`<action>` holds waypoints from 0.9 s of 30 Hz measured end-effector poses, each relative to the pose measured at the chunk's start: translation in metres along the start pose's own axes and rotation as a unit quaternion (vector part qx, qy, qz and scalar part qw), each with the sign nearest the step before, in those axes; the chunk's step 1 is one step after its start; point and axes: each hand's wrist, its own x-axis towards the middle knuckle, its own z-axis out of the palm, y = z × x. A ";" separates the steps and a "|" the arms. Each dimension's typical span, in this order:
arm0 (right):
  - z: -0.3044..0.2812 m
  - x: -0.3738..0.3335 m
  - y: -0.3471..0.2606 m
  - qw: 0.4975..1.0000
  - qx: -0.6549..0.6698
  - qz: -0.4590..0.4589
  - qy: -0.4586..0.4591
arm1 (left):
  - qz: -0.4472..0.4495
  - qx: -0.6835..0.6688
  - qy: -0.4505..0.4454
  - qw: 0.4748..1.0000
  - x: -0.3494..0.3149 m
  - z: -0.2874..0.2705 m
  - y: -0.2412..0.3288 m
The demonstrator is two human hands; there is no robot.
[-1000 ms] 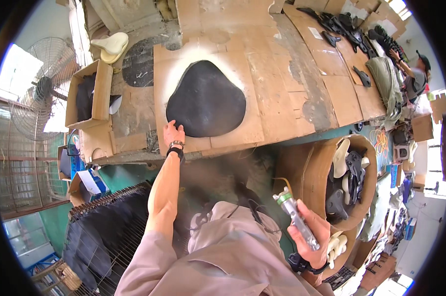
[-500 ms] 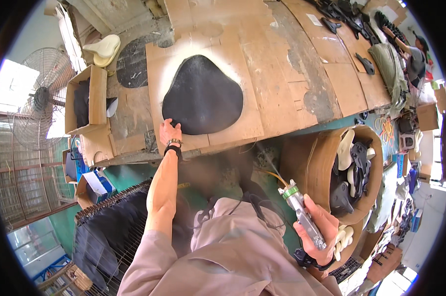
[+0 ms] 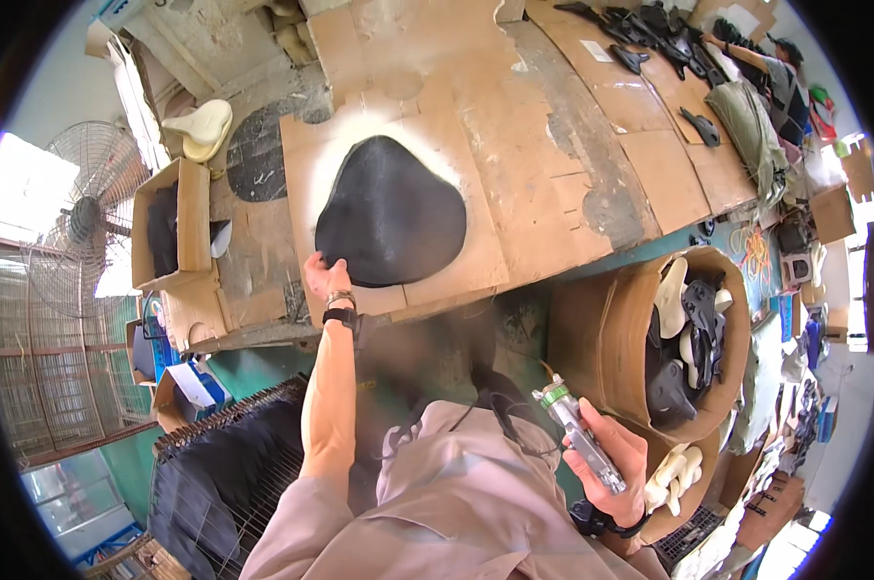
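A black saddle-shaped cover (image 3: 392,213) lies flat on a cardboard sheet (image 3: 480,256) whose surface is whitened around the cover's upper edge. At its lower left corner, my left hand (image 3: 328,278) is closed with thumb and fingertips on the rim. My right hand (image 3: 611,454) grips a silver spray gun (image 3: 584,437) with a green ring near its nozzle, held low in front of me, away from the table. A thin hose or wire shows by the gun's front.
A tall cardboard drum (image 3: 601,338) full of saddle parts stands to the right, with pale saddle pieces (image 3: 676,476) in a box below it. Dark covers (image 3: 219,474) hang on a wire rack at lower left. A carton (image 3: 197,227) and fan stand left; another person works far right.
The spray mist from the gun's nozzle has stopped showing, and the gun has come slightly lower and left. My left hand stays at the cover's corner while the view shifts a little.
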 end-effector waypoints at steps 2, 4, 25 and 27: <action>0.000 0.001 0.006 1.000 0.013 -0.005 0.003 | -0.284 -0.254 -0.125 0.916 0.037 -0.002 -0.027; 0.004 0.004 0.011 1.000 0.010 -0.011 0.016 | -0.475 -0.410 -0.170 0.760 0.036 0.013 0.000; 0.077 0.058 -0.047 0.934 -0.050 -0.179 -0.306 | 0.068 -0.697 -0.068 0.711 -0.118 -0.442 0.325; 0.092 0.064 -0.053 0.919 -0.055 -0.207 -0.330 | 0.096 -0.707 -0.030 0.700 -0.126 -0.483 0.323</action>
